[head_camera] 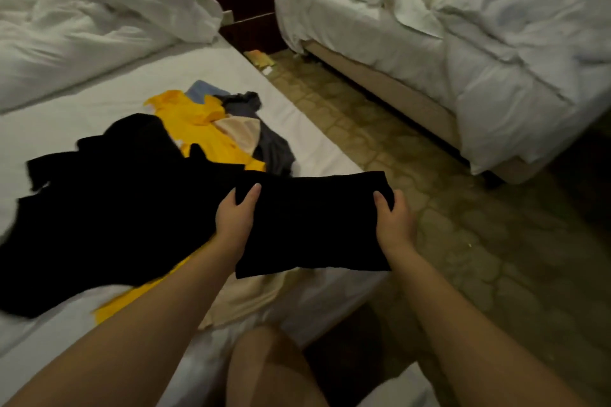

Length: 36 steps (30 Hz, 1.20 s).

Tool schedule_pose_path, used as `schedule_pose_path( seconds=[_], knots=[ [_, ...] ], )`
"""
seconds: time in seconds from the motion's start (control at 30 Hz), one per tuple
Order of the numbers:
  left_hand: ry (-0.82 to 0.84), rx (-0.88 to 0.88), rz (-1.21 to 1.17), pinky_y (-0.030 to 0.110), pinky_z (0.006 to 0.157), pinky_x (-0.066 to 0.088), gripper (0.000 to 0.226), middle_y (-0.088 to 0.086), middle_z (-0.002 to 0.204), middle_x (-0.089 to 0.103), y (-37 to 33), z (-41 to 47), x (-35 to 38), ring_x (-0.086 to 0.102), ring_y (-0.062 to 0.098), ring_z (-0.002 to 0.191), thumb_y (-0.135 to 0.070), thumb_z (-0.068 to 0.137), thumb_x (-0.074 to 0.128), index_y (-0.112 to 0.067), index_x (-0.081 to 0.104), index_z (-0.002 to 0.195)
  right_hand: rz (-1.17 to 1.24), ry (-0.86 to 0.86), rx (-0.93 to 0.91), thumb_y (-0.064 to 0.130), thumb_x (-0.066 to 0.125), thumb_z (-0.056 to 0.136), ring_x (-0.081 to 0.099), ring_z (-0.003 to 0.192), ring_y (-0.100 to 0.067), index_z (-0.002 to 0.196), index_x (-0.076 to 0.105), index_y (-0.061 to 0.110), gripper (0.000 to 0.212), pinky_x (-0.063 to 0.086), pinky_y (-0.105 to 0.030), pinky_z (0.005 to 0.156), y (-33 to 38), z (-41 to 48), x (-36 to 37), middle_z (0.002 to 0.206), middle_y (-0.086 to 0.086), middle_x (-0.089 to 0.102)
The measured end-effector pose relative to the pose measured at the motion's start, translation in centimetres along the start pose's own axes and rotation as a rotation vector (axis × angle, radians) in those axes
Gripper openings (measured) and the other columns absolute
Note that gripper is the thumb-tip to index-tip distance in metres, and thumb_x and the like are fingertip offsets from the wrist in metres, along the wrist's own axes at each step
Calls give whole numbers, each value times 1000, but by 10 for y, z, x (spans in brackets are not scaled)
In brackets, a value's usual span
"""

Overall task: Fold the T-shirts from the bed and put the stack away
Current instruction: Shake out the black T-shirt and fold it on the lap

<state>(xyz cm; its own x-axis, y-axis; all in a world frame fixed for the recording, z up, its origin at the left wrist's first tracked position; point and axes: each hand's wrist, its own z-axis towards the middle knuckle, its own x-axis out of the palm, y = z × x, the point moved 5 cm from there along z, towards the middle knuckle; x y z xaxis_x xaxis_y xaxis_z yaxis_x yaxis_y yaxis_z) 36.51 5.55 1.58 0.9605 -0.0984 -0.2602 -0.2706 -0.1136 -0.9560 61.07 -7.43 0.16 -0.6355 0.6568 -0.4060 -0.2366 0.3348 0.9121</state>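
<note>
Holding the folded black T-shirt (314,225) by its two ends above the near edge of the bed (99,102), left hand (235,213) and right hand (394,218) each clamped thumb-on-top, keep it level and set it flat beside the unfolded pile (205,135).

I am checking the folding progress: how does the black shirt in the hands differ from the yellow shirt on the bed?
The black shirt is folded into a neat rectangle; the yellow shirt lies crumpled and unfolded. The left hand and right hand hold the black shirt by its ends; the yellow shirt rests untouched on the bed. Both look plain in colour.
</note>
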Motion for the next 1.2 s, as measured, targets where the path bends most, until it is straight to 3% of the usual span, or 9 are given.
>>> schedule_pose_path(
  seconds=[0.1,0.17,0.33,0.47,0.57,0.73,0.83,1.03,1.2],
  knots=[
    [18,-41,-55,34,87,47,30,5,108,63,7,24,44,59,23,104,-27,93,56,-10,59,117,-83,-17,36,37,44,97,55,77,-19,93,53,13,26,40,-31,62,-19,44,-5,81,2,57],
    [-10,-78,-53,35,97,43,38,11,121,59,27,38,64,53,27,116,-24,94,54,-5,53,126,-165,9,40,38,44,97,55,79,-23,92,52,13,27,42,-34,66,-30,73,1,85,-3,58],
    [-36,-247,-104,44,111,31,52,9,145,42,86,56,94,37,31,133,-34,95,48,-16,36,143,-223,167,57,37,46,96,57,87,-24,96,53,16,23,45,-36,75,-53,130,26,88,-2,58],
    [-73,-216,-72,39,113,27,53,7,148,37,94,66,102,34,29,136,-31,96,47,-18,31,146,-266,210,100,35,46,97,56,91,-24,104,54,12,26,39,-31,73,-73,146,41,94,-5,57],
    [-86,-129,9,19,107,22,52,7,147,37,90,69,101,32,25,137,-25,97,48,-11,32,144,-295,189,128,36,45,97,53,89,-22,110,54,8,32,36,-30,71,-81,144,45,98,-7,56],
    [-49,-159,113,36,108,32,50,14,138,49,101,82,77,42,28,129,-29,94,52,-6,43,138,-327,234,127,36,47,96,55,93,-26,116,53,10,34,38,-31,71,-83,131,46,101,-7,58],
    [-95,-152,143,31,108,28,49,14,142,44,99,89,57,38,30,132,-27,96,50,-9,40,140,-293,269,89,34,49,95,55,97,-24,115,55,11,31,36,-28,71,-77,114,59,101,-5,58],
    [-141,-180,240,31,115,16,54,12,151,30,99,100,13,25,29,140,-32,96,47,-13,31,145,-283,318,37,37,48,95,50,79,-16,96,49,18,19,33,-30,64,-55,97,96,80,7,51],
    [-94,-167,195,28,111,20,53,11,149,35,88,94,21,29,29,138,-31,96,48,-14,33,144,-272,318,45,36,47,96,50,84,-18,111,53,13,27,35,-30,69,-59,95,93,93,1,54]
  ],
)
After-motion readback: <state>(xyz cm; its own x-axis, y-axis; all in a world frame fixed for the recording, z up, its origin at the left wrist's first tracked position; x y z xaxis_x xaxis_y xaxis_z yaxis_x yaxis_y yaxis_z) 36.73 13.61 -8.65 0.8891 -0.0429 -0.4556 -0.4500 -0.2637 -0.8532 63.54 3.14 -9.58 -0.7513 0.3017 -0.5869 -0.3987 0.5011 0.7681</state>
